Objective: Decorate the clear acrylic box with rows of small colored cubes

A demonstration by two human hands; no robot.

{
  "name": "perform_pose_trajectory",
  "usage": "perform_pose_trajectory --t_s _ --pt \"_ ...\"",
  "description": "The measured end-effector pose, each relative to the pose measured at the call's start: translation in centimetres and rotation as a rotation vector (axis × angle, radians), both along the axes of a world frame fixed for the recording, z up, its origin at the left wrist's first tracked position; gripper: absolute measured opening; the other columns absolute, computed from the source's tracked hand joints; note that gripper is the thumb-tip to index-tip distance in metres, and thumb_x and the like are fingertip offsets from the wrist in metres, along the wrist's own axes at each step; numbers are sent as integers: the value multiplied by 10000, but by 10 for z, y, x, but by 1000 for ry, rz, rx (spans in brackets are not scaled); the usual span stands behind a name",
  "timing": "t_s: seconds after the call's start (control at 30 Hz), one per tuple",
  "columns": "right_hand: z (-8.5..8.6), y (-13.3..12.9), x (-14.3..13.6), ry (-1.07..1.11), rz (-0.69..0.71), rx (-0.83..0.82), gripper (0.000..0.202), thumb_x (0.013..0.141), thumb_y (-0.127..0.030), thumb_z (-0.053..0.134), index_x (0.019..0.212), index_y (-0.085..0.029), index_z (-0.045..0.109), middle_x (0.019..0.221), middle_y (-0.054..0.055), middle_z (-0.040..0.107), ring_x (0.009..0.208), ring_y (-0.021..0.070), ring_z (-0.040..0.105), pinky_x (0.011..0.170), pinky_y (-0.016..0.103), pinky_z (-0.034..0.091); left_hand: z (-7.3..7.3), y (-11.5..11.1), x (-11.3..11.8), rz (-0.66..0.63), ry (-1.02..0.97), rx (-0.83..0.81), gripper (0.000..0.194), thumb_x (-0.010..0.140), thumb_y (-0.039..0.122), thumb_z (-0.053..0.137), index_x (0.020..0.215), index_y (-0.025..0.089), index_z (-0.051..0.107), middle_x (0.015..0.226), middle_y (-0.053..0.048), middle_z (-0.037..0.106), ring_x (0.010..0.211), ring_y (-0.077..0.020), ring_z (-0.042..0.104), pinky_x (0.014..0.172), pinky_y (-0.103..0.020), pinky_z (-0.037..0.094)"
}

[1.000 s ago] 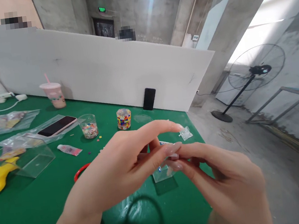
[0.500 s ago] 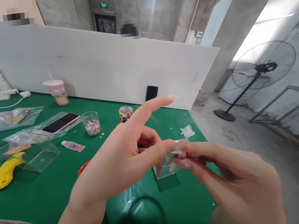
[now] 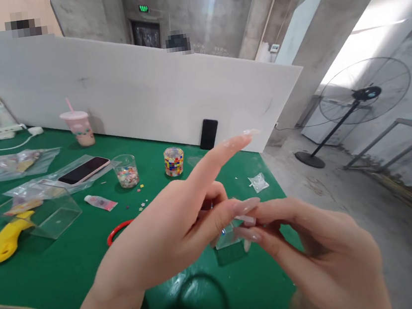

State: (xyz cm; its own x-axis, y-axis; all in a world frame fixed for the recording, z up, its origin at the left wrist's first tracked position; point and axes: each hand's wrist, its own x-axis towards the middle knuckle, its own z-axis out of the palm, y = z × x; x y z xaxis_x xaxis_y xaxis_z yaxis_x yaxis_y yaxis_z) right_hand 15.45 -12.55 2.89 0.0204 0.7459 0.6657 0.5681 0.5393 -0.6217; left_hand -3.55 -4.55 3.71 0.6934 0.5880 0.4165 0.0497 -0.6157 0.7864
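Note:
My left hand point(image 3: 170, 229) is closed, its index finger stretched out to the right and its thumb against the curled fingers. Below its thumb shows a clear plastic box-shaped piece point(image 3: 228, 238), partly hidden by the hand; the fingers seem to grip it. My right hand point(image 3: 323, 250) pinches a small pale strip point(image 3: 249, 218) between thumb and forefinger, right at the left thumb's tip. Both hands' fingertips nearly meet there, close above the green table point(image 3: 186, 297). Red scissor-like handle point(image 3: 119, 230) lies partly under my left forearm.
A colourful tape roll point(image 3: 174, 162), a glass of confetti bits point(image 3: 127, 171), a small tube point(image 3: 101, 202) and a pink cup point(image 3: 78, 127) stand or lie farther back. At left are a yellow-handled tool point(image 3: 8, 241) and a clear bent sheet point(image 3: 58, 218). A black phone point(image 3: 209, 133) leans on the white partition point(image 3: 139, 97).
My left hand has shifted slightly down and right, uncovering the tape roll and more of the red handle. The right hand keeps its pinch on the pale strip, with slight finger movement.

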Motion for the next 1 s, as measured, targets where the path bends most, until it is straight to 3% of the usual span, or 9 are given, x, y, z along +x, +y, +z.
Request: perform_pose_trajectory --t_s 0.23,0.5,1.0 --pt "0 -3 2 -33 37 -21 195 897 -101 782 870 -292 758 783 -158 860 574 37 769 613 38 586 0 -1 -4 16 86 78 705 1150 268 459 1795 399 208 679 114 496 529 -117 498 523 -210 422" --pt "0 -3 4 -8 66 -68 187 921 -115 767 876 -292 726 829 -161 864 556 38 746 583 61 589 1 -4 3 41 128 180 609 1177 266 340 1775 342 251 659 128 568 501 -93 553 482 -175 405" --pt "0 1 3 -58 43 -69 175 940 -127 736 858 -281 714 773 -137 839 584 57 762 577 76 578 -8 -5 2 126 171 342 707 1182 198 337 1784 441 57 674 156 616 438 -55 548 441 -114 369"
